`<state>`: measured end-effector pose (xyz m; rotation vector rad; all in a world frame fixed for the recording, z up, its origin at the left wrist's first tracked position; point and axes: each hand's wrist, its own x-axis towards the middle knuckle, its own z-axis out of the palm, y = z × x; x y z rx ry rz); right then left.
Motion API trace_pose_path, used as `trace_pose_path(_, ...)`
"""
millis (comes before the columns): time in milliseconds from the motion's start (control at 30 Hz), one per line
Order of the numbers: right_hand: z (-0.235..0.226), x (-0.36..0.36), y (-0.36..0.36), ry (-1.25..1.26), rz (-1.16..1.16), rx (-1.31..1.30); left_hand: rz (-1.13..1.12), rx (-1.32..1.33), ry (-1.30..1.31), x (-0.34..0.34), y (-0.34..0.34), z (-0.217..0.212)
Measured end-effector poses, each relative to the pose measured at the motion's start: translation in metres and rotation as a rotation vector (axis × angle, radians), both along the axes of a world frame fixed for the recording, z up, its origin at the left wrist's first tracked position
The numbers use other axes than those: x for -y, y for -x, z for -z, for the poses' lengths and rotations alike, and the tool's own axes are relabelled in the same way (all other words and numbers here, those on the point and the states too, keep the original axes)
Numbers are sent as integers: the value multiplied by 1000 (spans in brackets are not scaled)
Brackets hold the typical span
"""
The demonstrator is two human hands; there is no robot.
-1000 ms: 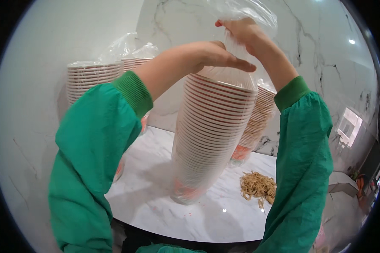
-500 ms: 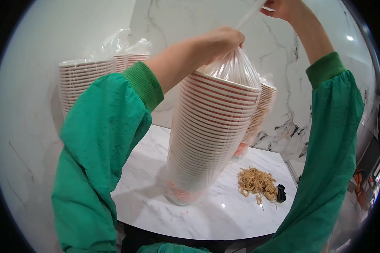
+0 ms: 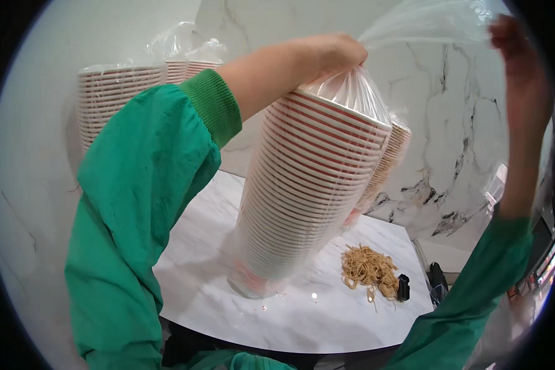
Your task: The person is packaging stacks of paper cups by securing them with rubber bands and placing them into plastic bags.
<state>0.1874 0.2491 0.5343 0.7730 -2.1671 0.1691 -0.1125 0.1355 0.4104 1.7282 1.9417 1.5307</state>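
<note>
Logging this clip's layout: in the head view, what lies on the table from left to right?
Wrapped stack of red-and-white paper bowls at the wall → tall bagged stack of red-striped bowls → pile of tan rubber bands → small black clip.

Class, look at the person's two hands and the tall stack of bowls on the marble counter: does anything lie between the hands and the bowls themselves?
Yes. A clear plastic bag covers the stack of bowls. The left hand grips the bag at the stack's top, and the right hand holds its loose end up high. Neither hand visibly touches a bowl.
</note>
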Motion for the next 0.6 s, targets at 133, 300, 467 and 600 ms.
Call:
trace_pose_path(133, 104, 63, 105, -857, 557, -305, 234, -166, -126, -21, 21, 8)
trace_pose_path(300, 85, 5, 122, -1023, 774, -614, 89, -155, -118, -5, -19, 6)
trace_pose_path(467, 85, 21, 118, -240, 1064, 79, 88, -307, -6, -13, 5, 4)
trace_pose_path(600, 88, 49, 97, 904, 330, 874, 203, -314, -66, -35, 25, 3)
